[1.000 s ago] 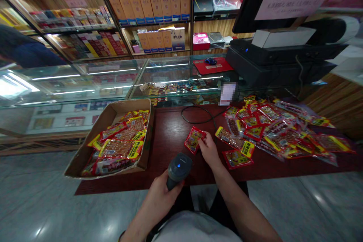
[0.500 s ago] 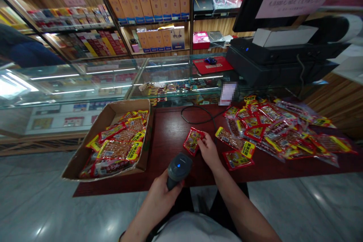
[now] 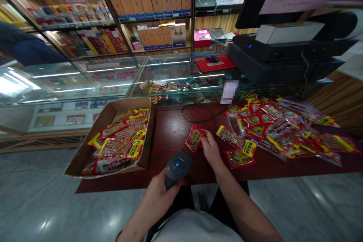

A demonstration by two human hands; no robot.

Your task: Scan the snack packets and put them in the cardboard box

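My left hand [image 3: 162, 193] is wrapped round the handle of a dark grey barcode scanner [image 3: 178, 166] with a small blue light on top. The scanner's head points away from me, toward a red snack packet [image 3: 194, 138]. My right hand [image 3: 210, 149] pinches that packet by its right edge, just above the dark red table [image 3: 167, 128]. To the right of my right hand lie a long snack packet [image 3: 231, 137] with yellow ends and another red packet [image 3: 236, 159]. A large pile of snack packets [image 3: 278, 123] covers the table's right side.
An open cardboard box [image 3: 149, 132] with several snack packets stands at the left. A black cable [image 3: 198, 106] loops behind my right hand. Beyond are a glass display counter [image 3: 170, 62], a red mouse pad [image 3: 204, 65] and a monitor [image 3: 249, 3]. A person in dark blue [image 3: 34, 49] is far left.
The view has shifted slightly. The scanner and the red packet stay in my hands, in nearly the same places, with the packet turned a little.
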